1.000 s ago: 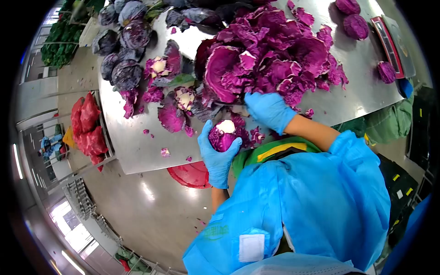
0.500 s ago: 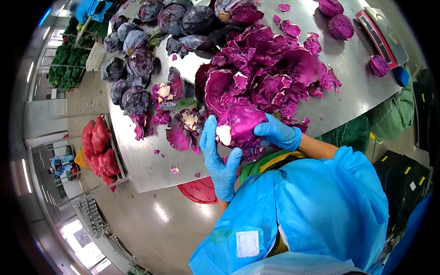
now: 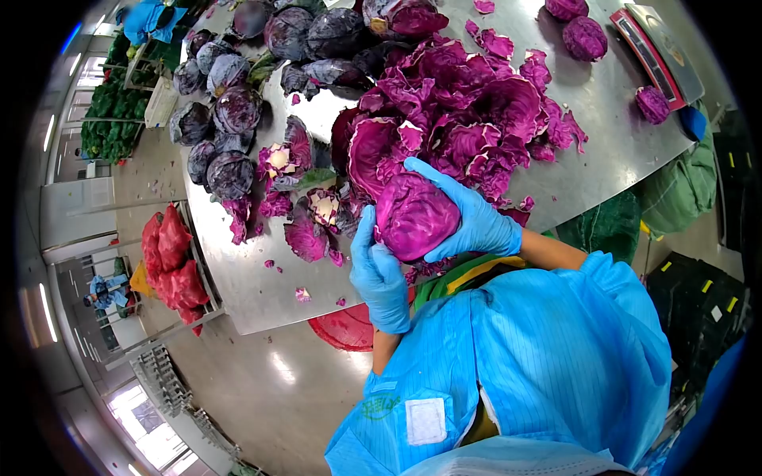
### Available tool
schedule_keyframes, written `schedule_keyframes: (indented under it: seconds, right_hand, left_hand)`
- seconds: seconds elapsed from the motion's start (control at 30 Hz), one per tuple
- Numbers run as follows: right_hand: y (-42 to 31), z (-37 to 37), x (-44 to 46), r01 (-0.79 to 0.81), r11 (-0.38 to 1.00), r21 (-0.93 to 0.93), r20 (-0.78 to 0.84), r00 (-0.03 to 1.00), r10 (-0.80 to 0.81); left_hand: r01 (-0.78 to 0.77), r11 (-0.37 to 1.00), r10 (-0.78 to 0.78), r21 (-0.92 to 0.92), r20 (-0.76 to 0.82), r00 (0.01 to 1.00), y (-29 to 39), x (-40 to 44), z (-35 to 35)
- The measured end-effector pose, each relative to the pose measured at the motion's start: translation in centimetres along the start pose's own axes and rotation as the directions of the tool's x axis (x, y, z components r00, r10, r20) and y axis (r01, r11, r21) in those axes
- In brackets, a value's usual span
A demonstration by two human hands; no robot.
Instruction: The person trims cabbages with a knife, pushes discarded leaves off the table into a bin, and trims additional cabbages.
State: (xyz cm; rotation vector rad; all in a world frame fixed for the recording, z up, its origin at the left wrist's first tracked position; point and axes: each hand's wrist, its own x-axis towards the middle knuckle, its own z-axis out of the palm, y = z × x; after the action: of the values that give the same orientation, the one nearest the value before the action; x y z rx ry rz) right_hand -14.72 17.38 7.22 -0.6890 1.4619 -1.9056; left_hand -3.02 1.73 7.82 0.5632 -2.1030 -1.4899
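A peeled red cabbage point(image 3: 417, 216), smooth and bright purple, is held between my two blue-gloved hands near the table's front edge. My right hand point(image 3: 476, 218) wraps its right side, thumb and fingers spread around it. Against its left side, my left hand point(image 3: 379, 274) presses with bent fingers. Just beyond lies a large heap of loose purple leaves point(image 3: 484, 119). To the left are trimmings with pale cut stems point(image 3: 324, 206) and a torn outer leaf point(image 3: 305, 234).
Several dark unpeeled cabbages point(image 3: 230, 174) crowd the metal table's point(image 3: 262, 297) left and far side. Peeled cabbages point(image 3: 585, 39) lie at the right by a red-framed scale point(image 3: 655, 59). Red sacks point(image 3: 168, 258) stand off to the left; a red tub point(image 3: 343, 327) is below the edge.
The cabbage has been turned, so the pale stem end that faced left is out of sight. My right hand has shifted to reach around its top and right side.
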Motion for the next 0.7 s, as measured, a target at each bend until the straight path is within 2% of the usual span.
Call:
schedule_keyframes:
  seconds: [0.03, 0.1, 0.13, 0.17, 0.2, 0.23, 0.3, 0.33, 0.37, 0.4, 0.43, 0.47, 0.5, 0.57, 0.7]
  right_hand:
    - [0.0, 0.1, -0.1, -0.020, 0.998, 0.061, 0.012, 1.000, 0.019]
    - [0.0, 0.5, 0.1, 0.127, 0.992, -0.020, 0.019, 0.992, -0.126]
    - [0.0, 0.9, -0.1, 0.194, 0.980, -0.054, 0.026, 0.981, -0.193]
    - [-0.3, 0.8, 0.0, 0.257, 0.951, -0.175, 0.046, 0.966, -0.253]
    - [-0.7, 0.6, 0.1, 0.320, 0.901, -0.293, 0.072, 0.947, -0.312]
    - [-1.1, 0.6, 0.1, 0.372, 0.838, -0.399, 0.103, 0.926, -0.362]
    - [-1.5, 0.6, 0.4, 0.419, 0.764, -0.491, 0.180, 0.907, -0.382]
    - [-1.8, 0.8, 0.5, 0.430, 0.735, -0.525, 0.208, 0.902, -0.379]
    - [-2.2, 0.9, 0.6, 0.442, 0.703, -0.558, 0.234, 0.896, -0.377]
    - [-2.7, 0.6, 0.4, 0.399, 0.827, -0.396, 0.239, 0.915, -0.326]
    - [-2.3, 0.8, 0.4, 0.326, 0.891, -0.315, 0.164, 0.944, -0.287]
    - [-1.5, 1.2, 0.2, 0.250, 0.942, -0.226, 0.086, 0.968, -0.236]
    - [-0.8, 1.4, 0.0, 0.176, 0.976, -0.131, 0.011, 0.984, -0.176]
    - [-0.4, 1.4, -0.1, 0.160, 0.980, -0.120, -0.023, 0.986, -0.164]
    - [-0.7, 1.2, -0.2, 0.212, 0.951, -0.224, 0.000, 0.976, -0.218]
  left_hand:
    - [0.005, 1.000, -0.007, -0.021, -0.072, 0.997, -0.9, -0.4, 0.1]
    - [0.177, 0.934, -0.207, -0.311, -0.069, 0.976, -0.6, -0.4, -0.1]
    - [0.177, 0.889, -0.213, -0.423, -0.038, 0.976, -1.0, -0.3, -0.6]
    - [0.166, 0.829, -0.205, -0.534, -0.015, 0.979, -1.3, 0.1, -0.8]
    - [0.237, 0.770, -0.274, -0.592, 0.028, 0.961, 0.0, 0.5, -1.0]
    - [0.367, 0.659, -0.359, -0.657, 0.154, 0.921, 0.3, 0.6, -1.5]
    - [0.597, 0.377, -0.463, -0.709, 0.414, 0.784, 1.3, 0.9, -2.2]
    - [0.510, 0.672, -0.393, -0.536, 0.326, 0.860, 3.0, 0.8, -1.6]
    - [0.505, 0.688, -0.405, -0.522, 0.302, 0.863, 2.7, 0.7, -1.6]
    - [0.499, 0.704, -0.411, -0.506, 0.282, 0.867, 2.4, 0.8, -1.6]
    - [0.494, 0.720, -0.414, -0.488, 0.270, 0.870, 2.2, 0.9, -1.5]
    - [0.525, 0.760, -0.457, -0.382, 0.260, 0.851, 2.3, 0.8, -1.6]
    - [0.530, 0.756, -0.451, -0.384, 0.281, 0.847, 2.4, 0.8, -1.4]
    - [0.537, 0.746, -0.439, -0.393, 0.316, 0.841, 2.5, 0.9, -1.2]
    - [0.580, 0.793, -0.441, -0.187, 0.480, 0.758, 2.7, 1.6, -3.3]
